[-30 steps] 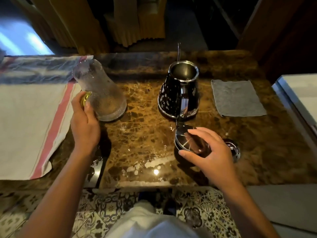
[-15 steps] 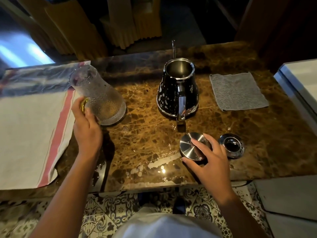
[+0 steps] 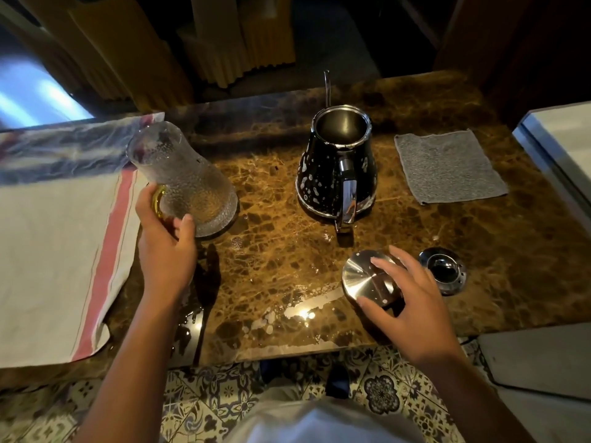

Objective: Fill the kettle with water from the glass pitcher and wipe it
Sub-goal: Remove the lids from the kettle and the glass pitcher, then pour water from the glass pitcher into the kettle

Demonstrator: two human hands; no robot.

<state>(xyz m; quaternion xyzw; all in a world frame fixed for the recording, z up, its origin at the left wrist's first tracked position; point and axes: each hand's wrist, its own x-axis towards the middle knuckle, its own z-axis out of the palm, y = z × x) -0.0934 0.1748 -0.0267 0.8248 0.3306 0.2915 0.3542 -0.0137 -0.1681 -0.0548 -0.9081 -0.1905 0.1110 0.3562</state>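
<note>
Glass pitcher (image 3: 184,180) stands at 10 o'clock on the marble bench (image 3: 511,266), partly on the striped cloth (image 3: 57,251) edge. The left hand (image 3: 164,247) grasps its gold handle, thumb against the wall. The kettle (image 3: 337,174) stands open at 12 o'clock, handle toward the person. The right hand (image 3: 406,298) rests on the lid (image 3: 364,276) at 4 o'clock, fingers spread and loosely curved; whether it grips is unclear. Risks: wet bench and wet glass may let the pitcher slip on lifting; a one-handed pour may overshoot the narrow mouth; the lid may slide off the near edge. The grey cloth (image 3: 447,167) lies at 2 o'clock.
</note>
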